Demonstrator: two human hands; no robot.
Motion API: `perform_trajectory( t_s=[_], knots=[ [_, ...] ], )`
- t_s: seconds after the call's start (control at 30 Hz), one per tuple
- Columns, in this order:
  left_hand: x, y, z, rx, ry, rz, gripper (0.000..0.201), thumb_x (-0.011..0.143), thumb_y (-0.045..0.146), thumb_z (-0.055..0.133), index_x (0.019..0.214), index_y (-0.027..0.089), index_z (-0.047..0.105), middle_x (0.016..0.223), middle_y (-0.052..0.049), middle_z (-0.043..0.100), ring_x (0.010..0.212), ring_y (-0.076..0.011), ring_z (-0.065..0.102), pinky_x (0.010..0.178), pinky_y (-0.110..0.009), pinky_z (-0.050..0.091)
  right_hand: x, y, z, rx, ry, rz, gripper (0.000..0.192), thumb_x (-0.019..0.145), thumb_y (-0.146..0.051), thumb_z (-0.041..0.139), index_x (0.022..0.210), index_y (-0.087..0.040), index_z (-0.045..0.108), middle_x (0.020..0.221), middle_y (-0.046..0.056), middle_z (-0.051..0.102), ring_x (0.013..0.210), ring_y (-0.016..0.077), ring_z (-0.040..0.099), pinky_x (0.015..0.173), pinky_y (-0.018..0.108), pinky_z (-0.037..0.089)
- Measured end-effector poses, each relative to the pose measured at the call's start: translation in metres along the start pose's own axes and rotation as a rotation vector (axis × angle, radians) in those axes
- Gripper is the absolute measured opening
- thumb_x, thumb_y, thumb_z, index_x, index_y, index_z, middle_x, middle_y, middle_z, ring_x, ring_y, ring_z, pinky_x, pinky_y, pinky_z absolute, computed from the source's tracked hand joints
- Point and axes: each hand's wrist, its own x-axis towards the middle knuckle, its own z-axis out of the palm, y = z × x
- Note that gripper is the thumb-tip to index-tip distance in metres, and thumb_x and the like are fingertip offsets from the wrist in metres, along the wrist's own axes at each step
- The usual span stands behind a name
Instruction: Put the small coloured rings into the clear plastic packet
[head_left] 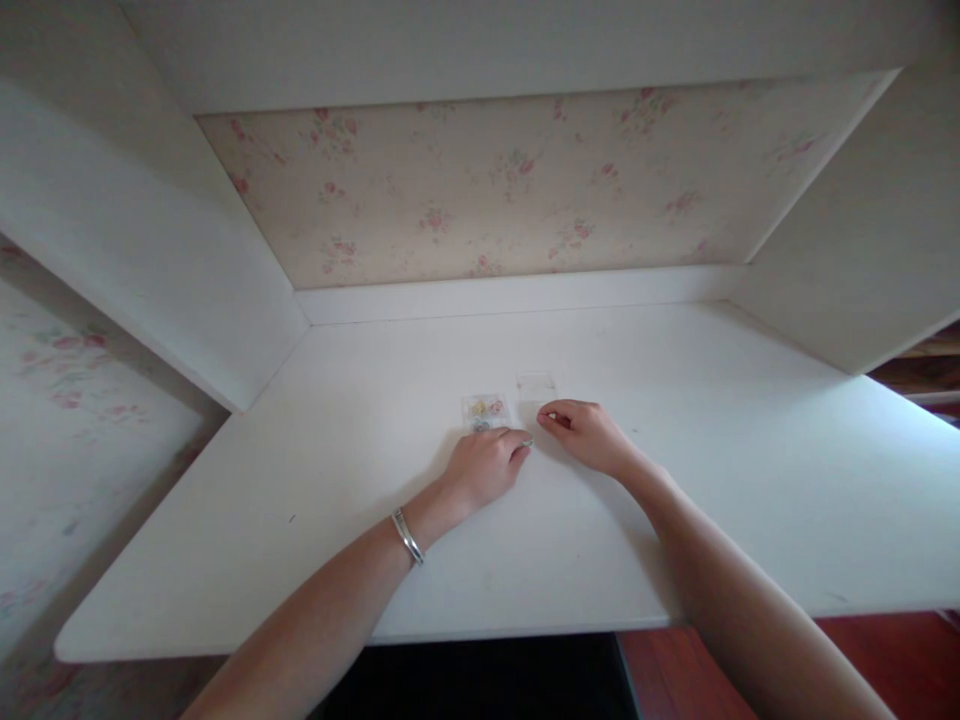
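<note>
My left hand (489, 464), with a silver bracelet (407, 537) at the wrist, pinches a small greenish piece (529, 441) between thumb and finger; its kind is too small to tell. Just beyond that hand lies a small clear box (471, 404) with yellow, reddish and grey bits in it, its near side partly covered by the hand. My right hand (581, 432) is closed in a pinch to the right, and whatever is between its fingertips cannot be made out. A flat transparent piece (535, 383), perhaps a lid or a bag, rests on the desk beyond the right fingertips.
Both arms reach over a white desk (337, 440). White panels (847, 220) stand at both sides, with a flowered wall (480, 190) behind. A dark chair seat (480, 680) is below the front edge, and reddish floor (667, 670) shows at the right.
</note>
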Motion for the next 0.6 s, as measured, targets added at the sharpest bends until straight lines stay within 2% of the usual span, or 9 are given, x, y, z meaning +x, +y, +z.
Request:
perform_trajectory(
  t_s=[0.13,0.33,0.6],
  knots=[
    [0.005,0.0036,0.0013,0.062,-0.019,-0.044,0.034,0.094,0.035,0.032,0.107,0.023,0.061,0.1,-0.006,0.067,0.091,-0.0193,0.062,0.078,-0.032,0.049,-0.0011,0.0017,0.0003,0.005,0.007,-0.005,0.024,0.084,-0.029,0.045,0.085,-0.021,0.068,0.081,0.002,0.068,0.069,0.0132,0.058,0.062,0.023,0.039],
    [0.003,0.0039,0.0018,0.08,-0.041,-0.051,0.037,0.094,0.034,0.029,0.093,0.02,0.063,0.093,-0.009,0.067,0.085,-0.0212,0.063,0.072,-0.033,0.048,-0.0012,0.0003,0.0028,-0.003,-0.016,-0.02,0.024,0.085,-0.029,0.045,0.086,-0.022,0.068,0.083,0.002,0.069,0.071,0.0146,0.059,0.063,0.024,0.04],
    [-0.0013,0.004,-0.0026,0.062,-0.078,-0.032,0.028,0.093,0.033,0.036,0.099,0.02,0.06,0.099,-0.009,0.066,0.087,-0.0223,0.062,0.071,-0.033,0.048,-0.0027,-0.0048,0.0031,0.002,-0.07,-0.04,0.026,0.086,-0.029,0.043,0.083,-0.021,0.067,0.081,0.002,0.068,0.07,0.014,0.059,0.063,0.023,0.039]
  ],
)
